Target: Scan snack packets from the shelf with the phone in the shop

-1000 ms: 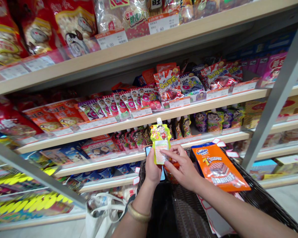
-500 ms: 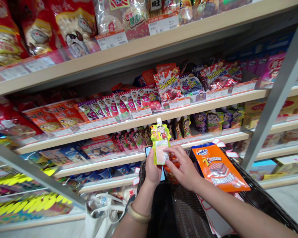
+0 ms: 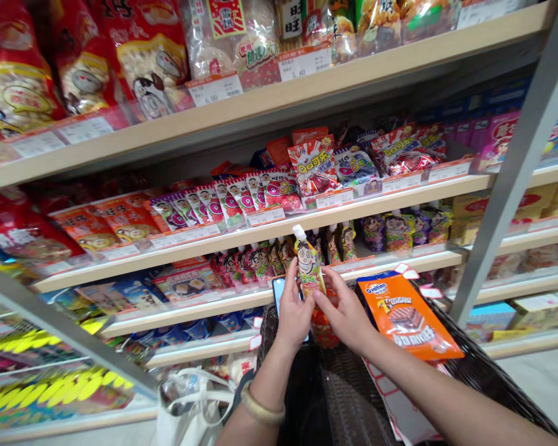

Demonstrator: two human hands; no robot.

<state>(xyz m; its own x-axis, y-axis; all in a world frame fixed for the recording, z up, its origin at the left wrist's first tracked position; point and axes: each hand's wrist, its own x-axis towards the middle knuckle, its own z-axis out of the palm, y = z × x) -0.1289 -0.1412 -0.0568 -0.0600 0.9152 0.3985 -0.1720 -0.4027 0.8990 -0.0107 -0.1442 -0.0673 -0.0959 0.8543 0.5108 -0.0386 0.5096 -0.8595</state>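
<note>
Left hand (image 3: 296, 311): partly closed, pouch gripped along its left side.
Right hand (image 3: 345, 310): partly closed, fingers set against the pouch's right side.
Pouch (image 3: 310, 266): held upright, slightly tilted, between both hands, white cap (image 3: 299, 232) above the fingertips.
Orange packet (image 3: 408, 314): located right of the right hand.
Shelves (image 3: 260, 232): positioned beyond both hands.

The pouch (image 3: 309, 263) is between the left hand (image 3: 292, 310) and right hand (image 3: 346, 310), with the phone (image 3: 279, 291) behind the left. Right of the right hand, the packet (image 3: 409, 316) lies on the basket (image 3: 506, 387), partly over a sheet (image 3: 400, 406). The tote (image 3: 193, 406) is left of the basket. Beyond, small pouches (image 3: 398, 232) stand on a lower shelf (image 3: 418, 264), candy bags (image 3: 313, 166) on the middle shelf (image 3: 260, 235), snack bags (image 3: 146, 62) on the upper shelf (image 3: 260, 100).
</note>
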